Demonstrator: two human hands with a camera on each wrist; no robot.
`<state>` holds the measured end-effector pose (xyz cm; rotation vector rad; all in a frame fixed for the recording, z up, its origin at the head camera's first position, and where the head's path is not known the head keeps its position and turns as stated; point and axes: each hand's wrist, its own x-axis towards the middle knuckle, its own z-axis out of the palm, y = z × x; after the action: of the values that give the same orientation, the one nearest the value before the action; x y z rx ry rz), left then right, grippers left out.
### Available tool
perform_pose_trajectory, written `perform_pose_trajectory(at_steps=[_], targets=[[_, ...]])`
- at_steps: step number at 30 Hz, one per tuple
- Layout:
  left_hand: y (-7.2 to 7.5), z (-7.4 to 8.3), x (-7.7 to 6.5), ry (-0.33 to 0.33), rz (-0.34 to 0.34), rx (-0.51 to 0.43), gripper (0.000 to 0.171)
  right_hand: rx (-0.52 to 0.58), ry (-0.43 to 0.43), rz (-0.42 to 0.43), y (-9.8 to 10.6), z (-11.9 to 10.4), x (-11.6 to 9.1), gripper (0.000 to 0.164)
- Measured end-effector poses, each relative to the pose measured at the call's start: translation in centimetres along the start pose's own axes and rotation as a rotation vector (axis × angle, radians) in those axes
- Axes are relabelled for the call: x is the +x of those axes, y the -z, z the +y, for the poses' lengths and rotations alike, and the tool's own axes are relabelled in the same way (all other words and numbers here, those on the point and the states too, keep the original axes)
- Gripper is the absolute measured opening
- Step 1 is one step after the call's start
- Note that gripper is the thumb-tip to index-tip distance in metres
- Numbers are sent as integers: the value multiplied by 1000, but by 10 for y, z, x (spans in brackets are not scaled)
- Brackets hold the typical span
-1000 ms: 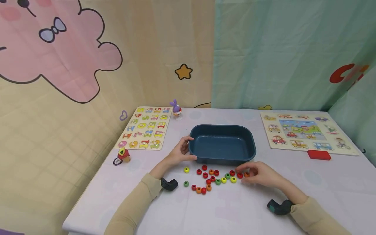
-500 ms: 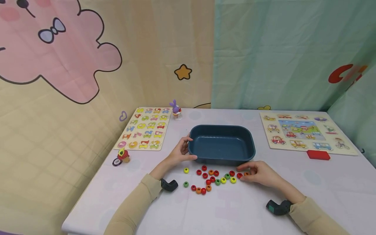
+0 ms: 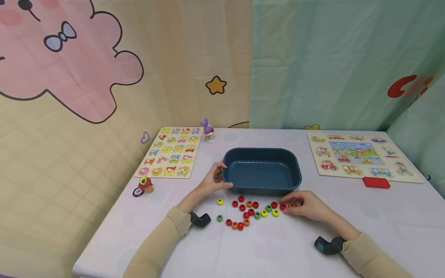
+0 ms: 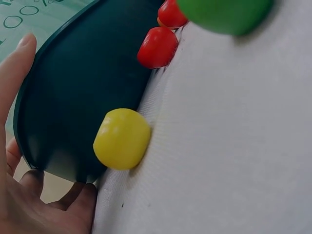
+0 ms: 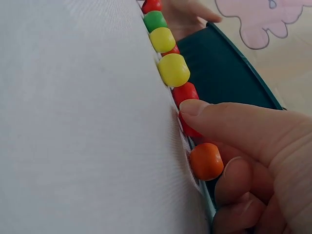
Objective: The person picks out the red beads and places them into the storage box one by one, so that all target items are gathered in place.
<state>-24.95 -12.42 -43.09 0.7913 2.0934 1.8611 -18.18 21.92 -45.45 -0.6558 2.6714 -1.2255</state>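
My left hand point(image 3: 213, 180) holds the left end of a dark blue rectangular tub point(image 3: 262, 173), its thumb by the near corner and its fingers round the end wall. A yellow bead point(image 4: 122, 139) lies close to that hand in the left wrist view. In front of the tub's right corner, my right hand point(image 3: 309, 205) pinches a red bead point(image 5: 187, 126) between thumb and index finger; the index finger is mostly hidden in the right wrist view. Beneath the same hand sits an orange bead point(image 5: 205, 161). Several red, orange, green and yellow beads lie scattered on the cloth.
A number puzzle board point(image 3: 170, 152) lies at the back left, with a rabbit figurine point(image 3: 208, 130) beside it and another small figurine point(image 3: 146, 183) nearer. On the right are a vehicle puzzle board point(image 3: 361, 158) and a red block point(image 3: 376, 182). Curtains hang behind the table.
My right thumb has drawn in toward the red bead, closing the gap to it. The left hand stays on the tub, and the beads lie as before.
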Motion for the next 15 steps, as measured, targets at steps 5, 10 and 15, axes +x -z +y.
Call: perform_pose_trajectory(at_steps=[5,10,15], targets=[[-1,-1,1,3,14,-14,61,-2,2,-1,2,-1,0,27],[-1,-1,2,18,12,-27,61,-28,-21,-5,5,-6,-1,28],[0,-1,1,38,13,-45,61,-56,-14,-58,11,-17,-3,30]])
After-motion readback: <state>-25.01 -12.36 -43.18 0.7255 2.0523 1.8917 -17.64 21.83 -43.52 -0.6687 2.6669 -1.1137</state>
